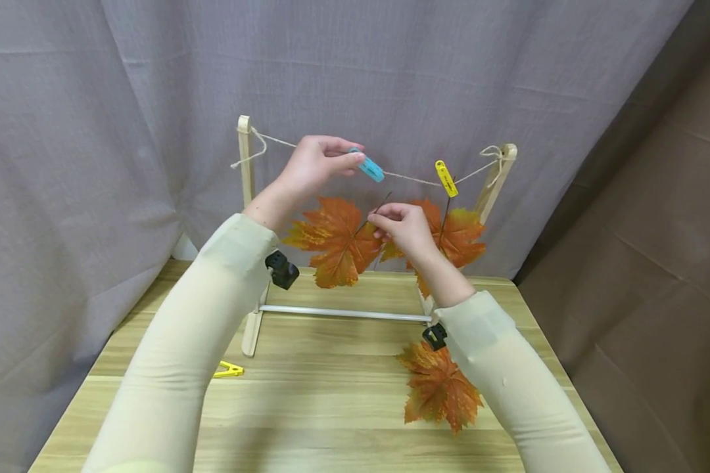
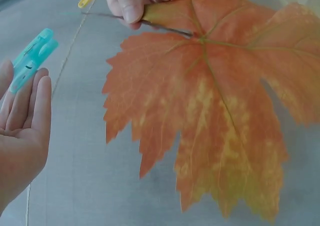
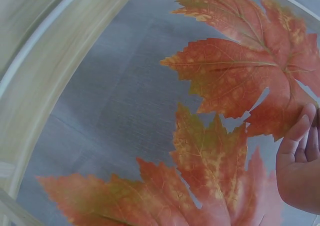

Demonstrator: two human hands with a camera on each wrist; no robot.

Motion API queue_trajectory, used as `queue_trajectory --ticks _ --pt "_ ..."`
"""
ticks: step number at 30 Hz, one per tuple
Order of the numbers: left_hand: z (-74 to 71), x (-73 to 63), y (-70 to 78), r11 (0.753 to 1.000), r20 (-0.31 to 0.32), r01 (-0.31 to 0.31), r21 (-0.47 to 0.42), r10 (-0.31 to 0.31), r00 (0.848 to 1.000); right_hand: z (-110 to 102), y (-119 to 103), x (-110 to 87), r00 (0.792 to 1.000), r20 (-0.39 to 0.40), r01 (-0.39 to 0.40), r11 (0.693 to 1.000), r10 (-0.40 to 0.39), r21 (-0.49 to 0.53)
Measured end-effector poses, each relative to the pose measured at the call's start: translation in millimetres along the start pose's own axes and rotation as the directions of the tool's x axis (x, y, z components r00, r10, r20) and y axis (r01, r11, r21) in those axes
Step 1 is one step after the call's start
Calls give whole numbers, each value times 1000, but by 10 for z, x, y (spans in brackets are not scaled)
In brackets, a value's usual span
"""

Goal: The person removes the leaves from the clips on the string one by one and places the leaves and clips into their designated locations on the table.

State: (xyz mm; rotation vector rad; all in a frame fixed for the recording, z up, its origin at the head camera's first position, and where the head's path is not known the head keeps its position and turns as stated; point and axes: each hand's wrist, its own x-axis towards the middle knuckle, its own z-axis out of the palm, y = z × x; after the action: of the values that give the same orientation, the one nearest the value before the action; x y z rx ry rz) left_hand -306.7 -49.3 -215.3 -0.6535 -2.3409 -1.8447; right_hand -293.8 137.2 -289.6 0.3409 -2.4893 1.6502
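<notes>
Between thumb and fingers, my left hand (image 1: 319,161) pinches a light blue clothespin (image 1: 370,169) beside the string (image 1: 411,178). My right hand (image 1: 407,228) pinches the dark stem of an orange maple leaf (image 1: 340,243), just below the string. In the left wrist view that leaf (image 2: 215,86) fills much of the picture, its stem crossing the right fingertips. A yellow clothespin (image 1: 446,179) on the string holds a second maple leaf (image 1: 458,236) by its stem, partly behind my right hand. Whether the blue clothespin touches the string, I cannot tell.
The string is tied between two wooden posts (image 1: 245,157), joined low down by a white rod (image 1: 343,312). On the wooden table (image 1: 307,407) lie another maple leaf (image 1: 440,387), near my right sleeve, and a yellow clothespin (image 1: 229,370), partly hidden by my left sleeve. Grey curtain (image 1: 390,66) hangs behind.
</notes>
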Motion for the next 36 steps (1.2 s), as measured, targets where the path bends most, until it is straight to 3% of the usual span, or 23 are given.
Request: queue_trajectory --ticks 10,22,27,33,36 --pt "-106 -52 -125 1000 9 22 13 -22 1000 -36 73 -17 999 6 -54 999 54 7" --pt "-293 -262 -396 994 58 68 82 -73 996 -174 256 -108 995 14 -96 995 96 -1" --pt "-348 -368 -522 996 122 69 53 -75 990 -229 304 -156 993 3 -115 992 115 -58" --pt "-369 -540 -683 996 254 92 16 -93 963 -314 349 -282 996 -7 -90 990 90 -111" --pt "-368 -614 -770 995 283 96 23 -98 954 -375 401 -340 997 -7 -76 990 75 -117"
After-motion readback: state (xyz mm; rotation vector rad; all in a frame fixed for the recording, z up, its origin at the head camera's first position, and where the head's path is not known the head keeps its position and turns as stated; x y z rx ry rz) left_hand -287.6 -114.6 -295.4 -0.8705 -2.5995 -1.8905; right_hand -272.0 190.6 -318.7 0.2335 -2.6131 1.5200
